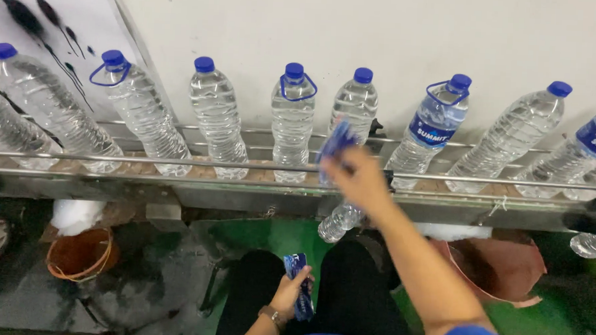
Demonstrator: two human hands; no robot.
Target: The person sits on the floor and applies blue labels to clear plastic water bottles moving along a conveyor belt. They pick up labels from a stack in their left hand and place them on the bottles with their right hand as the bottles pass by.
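1. The right hand [359,179] is closed in a grip on a blue label sleeve [338,141], stretched forward to the conveyor [244,175]; the hand and sleeve are motion-blurred.
2. The sleeve is held up against a clear water bottle [355,104] with a blue cap, fifth from the left in the row; whether it already wraps the bottle cannot be told.
3. The left hand [291,292] rests low at the person's lap, its grip closed on a small stack of blue labels [299,288].
4. The row of clear bottles stands upright on the conveyor behind a metal rail [144,159]. A labelled bottle [434,123] with a blue band and a blue carry loop stands just right of the one being worked.
5. The unlabelled bottle [292,117] just to the left also has a blue loop at its neck.
6. Another bottle [339,221] lies tilted below the conveyor edge, under the right wrist.
7. An orange bucket [80,255] sits on the floor at the left, a brown bucket [501,267] at the right.
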